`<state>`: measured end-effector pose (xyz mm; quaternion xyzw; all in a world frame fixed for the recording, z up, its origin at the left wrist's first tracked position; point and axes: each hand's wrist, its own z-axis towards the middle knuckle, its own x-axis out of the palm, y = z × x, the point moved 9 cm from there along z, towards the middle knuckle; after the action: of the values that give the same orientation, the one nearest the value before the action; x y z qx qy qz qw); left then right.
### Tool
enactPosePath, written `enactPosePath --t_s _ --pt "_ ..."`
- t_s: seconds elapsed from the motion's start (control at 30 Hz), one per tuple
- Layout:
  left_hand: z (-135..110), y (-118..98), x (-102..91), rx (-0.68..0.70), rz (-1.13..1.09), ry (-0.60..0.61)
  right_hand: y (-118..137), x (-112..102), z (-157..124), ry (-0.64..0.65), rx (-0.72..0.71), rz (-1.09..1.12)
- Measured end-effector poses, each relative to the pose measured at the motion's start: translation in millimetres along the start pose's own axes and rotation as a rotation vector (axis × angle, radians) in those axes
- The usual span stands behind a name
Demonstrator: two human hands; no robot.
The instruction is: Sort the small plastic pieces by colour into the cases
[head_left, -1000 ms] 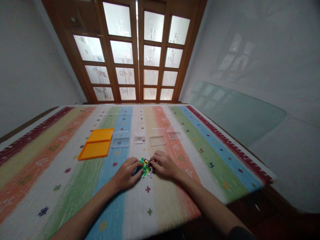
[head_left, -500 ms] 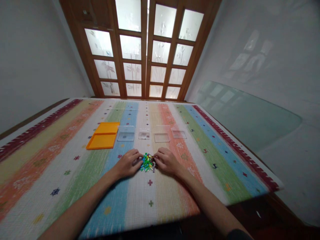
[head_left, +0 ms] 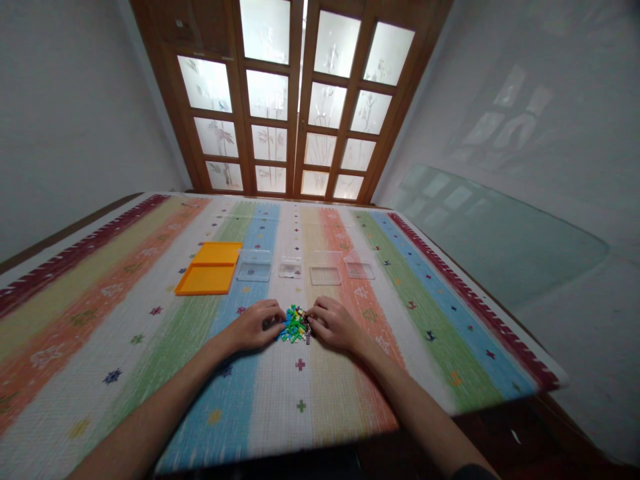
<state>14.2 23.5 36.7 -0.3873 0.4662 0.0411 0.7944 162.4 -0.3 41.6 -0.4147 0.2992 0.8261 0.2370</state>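
A small heap of tiny building bricks (head_left: 296, 327), mostly green and blue with some yellow, white and dark brown, lies on the striped tablecloth (head_left: 280, 400). My left hand (head_left: 257, 325) rests at the heap's left side, its fingers bent and a gap showing between thumb and forefinger. No brick can be seen in it. On the opposite side, my right hand (head_left: 334, 323) has its fingers curled against the dark bricks. Whatever its fingertips hold is too small and hidden to make out.
Beyond the heap stand several clear plastic boxes with raised lids, among them a left box (head_left: 254, 271) and a right box (head_left: 360, 269). An orange two-part tray (head_left: 206, 280) lies left of them. Wooden doors (head_left: 299, 100) with frosted panes rise behind the table.
The view has shifted slightly. My left thumb and forefinger look a little farther apart at the heap's edge. My right hand stays at the dark bricks.
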Motion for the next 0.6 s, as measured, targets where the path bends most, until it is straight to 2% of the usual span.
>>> enactPosePath --t_s 0.17,0.37,0.6 --pt "0.8 3.9 1.7 -0.017 -0.064 0.059 -1.8 1.0 -0.2 0.005 0.006 -0.005" --pt "0.4 4.0 0.0 -0.025 -0.066 0.054 -2.2 1.7 -0.7 0.003 0.012 0.009" --pt "-1.6 4.5 3.0 0.052 -0.032 0.064 -1.4 -3.6 0.4 -0.026 0.006 0.000"
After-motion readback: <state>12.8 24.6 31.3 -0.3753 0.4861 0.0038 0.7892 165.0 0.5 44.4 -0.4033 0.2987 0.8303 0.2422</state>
